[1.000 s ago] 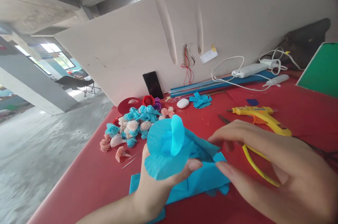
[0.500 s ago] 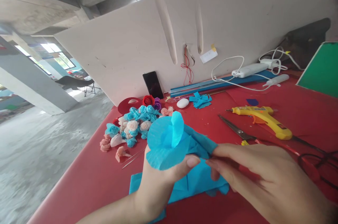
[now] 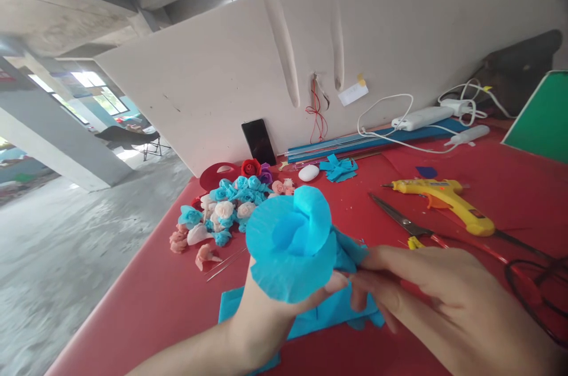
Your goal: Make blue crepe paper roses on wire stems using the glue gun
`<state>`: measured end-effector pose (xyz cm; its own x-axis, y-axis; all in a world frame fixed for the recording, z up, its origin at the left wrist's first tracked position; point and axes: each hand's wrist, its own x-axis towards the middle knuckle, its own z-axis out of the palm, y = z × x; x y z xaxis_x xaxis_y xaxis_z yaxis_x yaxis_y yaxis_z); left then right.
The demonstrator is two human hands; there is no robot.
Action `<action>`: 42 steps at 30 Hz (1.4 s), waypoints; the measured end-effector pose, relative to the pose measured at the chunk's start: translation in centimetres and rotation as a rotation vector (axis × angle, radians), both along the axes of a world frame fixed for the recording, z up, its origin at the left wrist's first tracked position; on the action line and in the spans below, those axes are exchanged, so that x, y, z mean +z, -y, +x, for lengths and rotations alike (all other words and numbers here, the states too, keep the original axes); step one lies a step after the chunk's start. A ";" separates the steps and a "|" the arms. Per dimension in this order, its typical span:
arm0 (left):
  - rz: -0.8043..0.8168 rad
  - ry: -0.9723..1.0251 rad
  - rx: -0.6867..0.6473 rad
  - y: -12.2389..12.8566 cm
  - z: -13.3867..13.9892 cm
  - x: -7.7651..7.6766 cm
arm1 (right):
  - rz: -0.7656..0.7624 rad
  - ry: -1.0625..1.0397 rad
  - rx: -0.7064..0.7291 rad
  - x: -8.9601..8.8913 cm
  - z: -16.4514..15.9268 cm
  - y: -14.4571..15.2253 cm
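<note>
Centrally, over a red desk (image 3: 146, 299) occupying most of the lower frame, the right hand (image 3: 444, 299) is filling the lower right, with the left hand (image 3: 266, 323) at lower centre. Between them, mid-frame, a blue paper flower (image 3: 304, 246) is pointing its long axis from the spread bloom (image 3: 284, 252), at left, to the tapered end (image 3: 349, 250), at right. The left grip is holding it from behind; the right, nearer the tapered end, is pinching that.

Bits I can't see
My blue flower (image 3: 290, 272) hides most fingers of my left hand (image 3: 266, 317). My right hand (image 3: 439, 293) covers some blue paper (image 3: 319, 318). The right edge cuts off the green board (image 3: 541, 119).
</note>
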<state>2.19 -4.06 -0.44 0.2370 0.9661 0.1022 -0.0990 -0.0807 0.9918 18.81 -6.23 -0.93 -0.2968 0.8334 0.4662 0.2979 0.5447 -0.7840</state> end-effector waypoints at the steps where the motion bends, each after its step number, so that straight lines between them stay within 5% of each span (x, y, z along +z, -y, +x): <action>1: 0.007 -0.005 -0.010 0.0 0.1 0.1 | -0.014 -0.019 0.012 -0.1 -0.1 0.0; 12: -0.048 0.053 -0.047 0.0 0.0 0.2 | -0.140 -0.138 0.042 0.1 -0.4 0.1; 16: -0.146 0.164 -0.265 -0.1 0.3 0.1 | -0.079 -0.002 0.013 0.2 0.0 0.2; 21: -0.091 0.125 -0.050 0.0 0.4 -0.2 | -0.043 0.082 0.022 -0.3 0.1 0.1; 35: -0.179 0.202 -0.225 0.4 0.6 -0.3 | 0.320 0.230 -0.153 -0.4 -0.1 0.2; 42: -0.087 0.154 -0.188 0.1 0.7 0.5 | 0.253 0.201 -0.127 0.2 0.3 0.0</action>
<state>2.91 -4.16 0.10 0.4016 0.9131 0.0700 -0.2550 0.0381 0.9662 19.07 -6.19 -0.73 -0.3052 0.7347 0.6059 0.5102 0.6634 -0.5474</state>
